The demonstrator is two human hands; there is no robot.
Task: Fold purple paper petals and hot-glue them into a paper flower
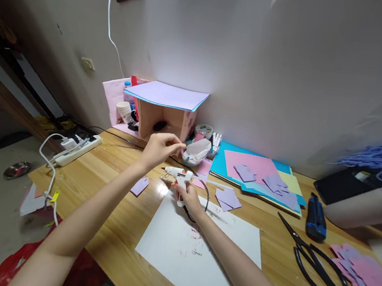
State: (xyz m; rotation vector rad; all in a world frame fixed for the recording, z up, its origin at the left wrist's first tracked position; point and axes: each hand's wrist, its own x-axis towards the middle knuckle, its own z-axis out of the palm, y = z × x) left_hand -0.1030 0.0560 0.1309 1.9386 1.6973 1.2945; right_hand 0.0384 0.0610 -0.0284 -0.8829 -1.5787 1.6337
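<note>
My right hand (189,195) grips the handle of a small white hot glue gun (178,175) just above the far edge of a white sheet (198,250) on the wooden table (112,217). The gun's nozzle points left. My left hand (160,148) hovers higher, fingers pinched together near a white plastic-lined bowl (197,150); what it pinches is too small to make out. A purple paper piece (139,186) lies on the table left of the gun.
A cardboard box with a purple sheet on top (167,96) stands against the wall. Coloured paper sheets with purple cut pieces (259,177) lie to the right, then black scissors (315,262), a blue utility knife (316,218) and pink-purple pieces (369,278). A power strip (77,150) sits at the left.
</note>
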